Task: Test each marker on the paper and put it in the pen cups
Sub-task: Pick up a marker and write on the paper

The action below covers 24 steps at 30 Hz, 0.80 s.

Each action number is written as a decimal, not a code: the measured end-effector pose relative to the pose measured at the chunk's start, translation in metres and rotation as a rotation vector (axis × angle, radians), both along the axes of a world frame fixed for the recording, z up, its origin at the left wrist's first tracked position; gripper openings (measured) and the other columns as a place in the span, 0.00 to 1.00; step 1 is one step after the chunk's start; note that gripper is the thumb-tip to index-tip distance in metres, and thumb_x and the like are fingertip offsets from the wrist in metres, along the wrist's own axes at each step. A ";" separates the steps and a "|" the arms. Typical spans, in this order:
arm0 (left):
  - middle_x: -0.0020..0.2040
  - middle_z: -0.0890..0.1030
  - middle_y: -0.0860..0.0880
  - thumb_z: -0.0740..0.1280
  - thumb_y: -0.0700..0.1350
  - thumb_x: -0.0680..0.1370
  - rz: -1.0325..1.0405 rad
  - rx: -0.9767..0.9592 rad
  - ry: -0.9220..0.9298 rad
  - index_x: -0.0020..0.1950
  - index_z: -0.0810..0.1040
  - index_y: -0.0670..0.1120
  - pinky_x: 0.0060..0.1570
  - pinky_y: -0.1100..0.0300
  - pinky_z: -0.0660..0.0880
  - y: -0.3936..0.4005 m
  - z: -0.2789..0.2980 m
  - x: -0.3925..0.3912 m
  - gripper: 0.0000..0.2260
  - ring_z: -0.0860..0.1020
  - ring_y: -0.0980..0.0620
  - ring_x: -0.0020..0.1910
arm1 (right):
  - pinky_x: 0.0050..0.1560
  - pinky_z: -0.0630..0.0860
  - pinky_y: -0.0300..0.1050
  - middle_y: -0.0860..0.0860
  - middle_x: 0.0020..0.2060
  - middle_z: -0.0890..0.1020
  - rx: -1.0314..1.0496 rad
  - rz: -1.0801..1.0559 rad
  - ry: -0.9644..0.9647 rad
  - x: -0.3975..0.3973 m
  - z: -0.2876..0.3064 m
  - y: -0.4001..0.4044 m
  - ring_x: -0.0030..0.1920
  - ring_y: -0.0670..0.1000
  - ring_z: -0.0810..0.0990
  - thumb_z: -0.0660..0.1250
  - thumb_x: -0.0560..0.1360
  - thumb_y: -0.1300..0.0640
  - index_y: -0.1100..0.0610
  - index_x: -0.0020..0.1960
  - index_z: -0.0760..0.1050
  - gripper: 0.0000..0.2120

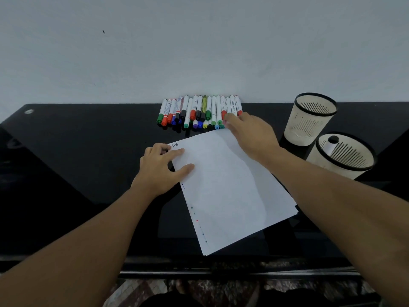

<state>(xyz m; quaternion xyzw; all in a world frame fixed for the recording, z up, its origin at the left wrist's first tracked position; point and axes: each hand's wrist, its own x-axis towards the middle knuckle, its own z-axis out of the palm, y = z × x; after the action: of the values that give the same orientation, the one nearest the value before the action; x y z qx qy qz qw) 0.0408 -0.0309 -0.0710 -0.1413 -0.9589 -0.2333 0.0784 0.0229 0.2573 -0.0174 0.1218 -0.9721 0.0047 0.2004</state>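
A white sheet of paper lies tilted on the black table, with small coloured marks along its left edge. My left hand rests on the paper's upper left corner, fingers fairly straight. Several white markers with coloured caps lie in a row against the wall. My right hand reaches to the right end of that row, its fingertips touching the caps there. No marker is lifted. Two cream pen cups stand at the right: the far cup looks empty, while the near cup holds one black-capped marker.
A pale wall rises directly behind the markers. The table's front edge runs below the paper, with a patterned floor beneath it. The cups stand close to my right forearm.
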 end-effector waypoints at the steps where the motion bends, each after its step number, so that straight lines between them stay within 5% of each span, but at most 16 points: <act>1: 0.66 0.68 0.55 0.64 0.72 0.75 0.001 0.008 0.005 0.72 0.75 0.60 0.68 0.50 0.62 0.001 0.001 0.000 0.29 0.64 0.54 0.65 | 0.37 0.76 0.48 0.52 0.45 0.76 -0.029 0.041 -0.025 0.003 0.002 -0.006 0.39 0.53 0.75 0.54 0.87 0.48 0.49 0.68 0.68 0.12; 8: 0.64 0.70 0.52 0.65 0.63 0.79 0.010 0.100 0.052 0.78 0.67 0.57 0.68 0.50 0.67 0.003 0.005 0.004 0.28 0.67 0.52 0.64 | 0.47 0.72 0.52 0.51 0.51 0.78 -0.047 0.259 -0.350 0.009 -0.007 -0.045 0.47 0.52 0.75 0.52 0.87 0.51 0.54 0.67 0.69 0.14; 11: 0.63 0.72 0.51 0.65 0.60 0.80 -0.020 0.113 0.108 0.78 0.68 0.55 0.64 0.49 0.71 0.002 0.003 0.006 0.27 0.68 0.51 0.62 | 0.50 0.75 0.55 0.50 0.52 0.78 0.013 0.265 -0.365 0.010 -0.005 -0.058 0.50 0.53 0.77 0.52 0.87 0.50 0.52 0.67 0.70 0.13; 17: 0.55 0.77 0.50 0.66 0.54 0.81 -0.083 0.087 0.267 0.69 0.78 0.50 0.52 0.46 0.76 0.001 0.000 0.008 0.18 0.71 0.50 0.54 | 0.39 0.71 0.47 0.41 0.46 0.71 0.072 0.289 -0.321 0.017 0.005 -0.076 0.43 0.47 0.74 0.51 0.88 0.45 0.39 0.74 0.67 0.17; 24: 0.54 0.78 0.49 0.68 0.47 0.82 -0.025 0.113 0.220 0.63 0.81 0.45 0.54 0.47 0.75 -0.002 -0.002 0.006 0.12 0.72 0.49 0.55 | 0.47 0.79 0.54 0.51 0.51 0.82 -0.109 0.223 -0.404 0.019 0.001 -0.080 0.45 0.53 0.80 0.55 0.86 0.46 0.49 0.69 0.64 0.14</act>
<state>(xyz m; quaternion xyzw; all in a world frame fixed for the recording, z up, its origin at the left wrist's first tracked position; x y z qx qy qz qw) 0.0470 -0.0325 -0.0731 -0.1734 -0.9279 -0.2710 0.1883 0.0417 0.1768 -0.0162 0.2140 -0.9713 0.1034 0.0064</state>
